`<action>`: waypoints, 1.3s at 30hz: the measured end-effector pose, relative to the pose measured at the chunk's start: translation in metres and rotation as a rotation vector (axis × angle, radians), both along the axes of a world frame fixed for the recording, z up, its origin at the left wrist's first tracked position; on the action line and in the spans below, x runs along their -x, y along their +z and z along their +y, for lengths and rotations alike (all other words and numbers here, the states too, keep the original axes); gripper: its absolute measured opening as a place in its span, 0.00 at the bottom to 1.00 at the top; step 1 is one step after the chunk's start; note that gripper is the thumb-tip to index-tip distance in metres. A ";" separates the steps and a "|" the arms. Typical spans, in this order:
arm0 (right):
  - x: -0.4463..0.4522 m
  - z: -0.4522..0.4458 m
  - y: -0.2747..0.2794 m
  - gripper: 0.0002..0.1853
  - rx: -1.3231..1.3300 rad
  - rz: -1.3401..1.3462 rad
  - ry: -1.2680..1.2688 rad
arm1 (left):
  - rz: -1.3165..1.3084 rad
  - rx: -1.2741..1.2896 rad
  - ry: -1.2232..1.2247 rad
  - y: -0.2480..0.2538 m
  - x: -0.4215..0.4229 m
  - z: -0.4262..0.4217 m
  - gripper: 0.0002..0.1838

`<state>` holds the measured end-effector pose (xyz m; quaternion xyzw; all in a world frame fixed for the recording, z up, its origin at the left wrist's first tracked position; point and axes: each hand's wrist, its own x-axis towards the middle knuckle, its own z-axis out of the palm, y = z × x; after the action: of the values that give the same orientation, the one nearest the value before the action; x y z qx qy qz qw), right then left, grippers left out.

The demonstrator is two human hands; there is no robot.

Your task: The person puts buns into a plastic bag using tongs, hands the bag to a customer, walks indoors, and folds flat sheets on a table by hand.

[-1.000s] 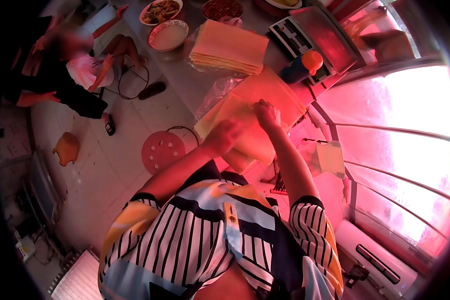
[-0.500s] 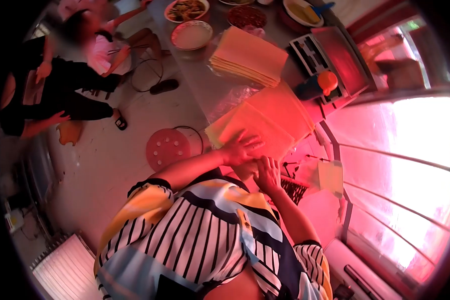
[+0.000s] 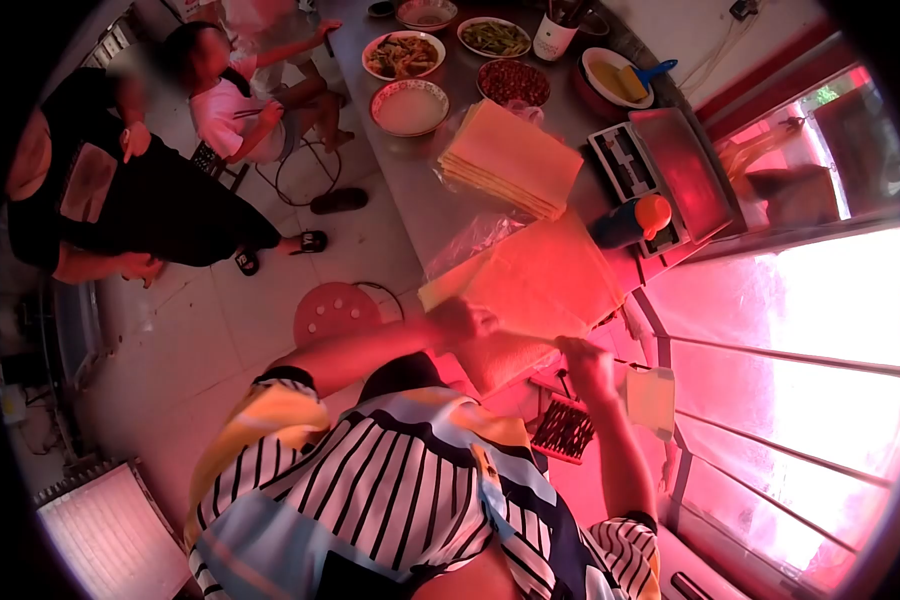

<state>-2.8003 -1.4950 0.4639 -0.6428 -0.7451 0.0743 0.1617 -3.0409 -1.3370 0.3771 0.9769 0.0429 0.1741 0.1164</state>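
A thin yellow sheet (image 3: 505, 361) is stretched between my two hands, its edge pulled into a nearly straight line. My left hand (image 3: 462, 321), somewhat blurred, is closed on the sheet's left end. My right hand (image 3: 587, 366) grips the right end with curled fingers. Just beyond them, wide yellow sheets (image 3: 550, 270) lie at the table's near end, beside crumpled clear plastic (image 3: 485, 240). A thicker stack of smaller yellow sheets (image 3: 510, 155) rests farther back, partly in plastic.
Bowls of food, including a pale one (image 3: 410, 107) and a red one (image 3: 513, 84), stand toward the back. An orange-capped bottle (image 3: 652, 215) is near an opened case (image 3: 625, 165). A red stool (image 3: 336, 313) stands left; people sit beyond. A window is at right.
My hands have gone from lying close together, fingers spread on the sheets, to gripping a sheet's edge. They have moved apart, my right hand rightward.
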 end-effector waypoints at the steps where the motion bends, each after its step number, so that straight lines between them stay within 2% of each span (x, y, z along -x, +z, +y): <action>1: -0.014 0.009 0.015 0.12 -0.077 0.057 0.013 | 0.037 0.060 0.034 0.025 0.007 0.013 0.17; 3: -0.034 0.035 0.057 0.11 -0.106 0.107 0.023 | -0.076 -0.043 0.146 0.043 0.011 0.045 0.15; 5: -0.046 0.061 0.096 0.09 -0.024 0.176 -0.056 | -0.217 -0.116 0.086 0.096 0.010 0.085 0.14; 6: -0.050 0.078 0.104 0.08 0.068 0.308 -0.223 | -0.193 -0.178 0.125 0.115 0.006 0.105 0.13; 8: -0.066 0.121 0.113 0.09 -0.087 0.121 -0.204 | -0.241 -0.308 0.229 0.141 -0.005 0.143 0.13; 9: -0.059 0.141 0.133 0.10 -0.089 0.183 -0.334 | -0.314 -0.378 0.295 0.151 -0.011 0.161 0.13; 10: -0.066 0.163 0.131 0.11 -0.319 0.116 -0.220 | -0.210 -0.366 0.426 0.167 -0.017 0.175 0.14; 11: -0.068 0.181 0.130 0.11 -0.398 0.133 -0.192 | -0.102 -0.350 0.555 0.176 -0.023 0.189 0.15; 13: -0.060 0.213 0.128 0.11 -0.552 0.172 -0.133 | -0.337 -0.269 0.496 0.169 -0.031 0.220 0.16; 14: -0.059 0.226 0.118 0.11 -0.589 0.023 -0.092 | -0.452 -0.227 0.466 0.162 -0.031 0.232 0.17; 15: -0.059 0.236 0.101 0.12 -0.623 -0.124 -0.050 | -0.380 -0.174 0.478 0.147 -0.030 0.242 0.17; 17: -0.058 0.249 0.039 0.15 -0.509 -0.106 -0.102 | -0.238 -0.070 0.500 0.100 -0.026 0.255 0.18; 18: -0.060 0.255 -0.005 0.16 -0.462 -0.047 -0.153 | -0.155 0.176 0.549 0.078 -0.026 0.256 0.18; 20: -0.039 0.245 -0.047 0.16 -0.155 -0.373 -0.214 | 0.021 0.668 0.632 0.037 -0.025 0.255 0.18; 23: -0.018 0.233 -0.082 0.16 -0.192 -0.165 -0.235 | -0.035 0.145 0.639 -0.011 -0.018 0.240 0.18; 26: -0.009 0.214 -0.058 0.15 -0.274 -0.179 -0.244 | -0.196 -0.094 0.580 0.017 -0.012 0.205 0.18; 27: -0.004 0.206 -0.052 0.15 -0.317 -0.162 -0.268 | -0.207 0.031 0.599 0.015 -0.006 0.187 0.17; 29: 0.007 0.171 -0.051 0.14 -0.204 0.001 -0.299 | -0.232 0.275 0.647 0.009 0.014 0.141 0.16; 30: 0.013 0.151 -0.049 0.14 -0.151 0.082 -0.306 | -0.082 0.385 0.677 0.010 0.025 0.116 0.15; 31: 0.028 0.128 -0.052 0.11 0.059 0.313 -0.374 | 0.069 0.492 0.704 0.012 0.036 0.092 0.13; 33: 0.052 0.087 -0.073 0.06 0.173 0.407 -0.270 | 0.079 0.694 0.673 -0.011 0.058 0.059 0.11; 35: 0.073 0.061 -0.082 0.07 0.215 0.418 -0.119 | 0.082 0.783 0.736 -0.024 0.070 0.042 0.09; 39: 0.098 0.051 -0.095 0.07 0.178 0.472 -0.167 | 0.058 0.772 0.803 -0.021 0.071 0.034 0.08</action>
<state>-2.8988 -1.4443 0.3691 -0.6787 -0.6216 0.2739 0.2792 -3.1116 -1.3028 0.3561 0.7748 0.4754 0.1493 0.3890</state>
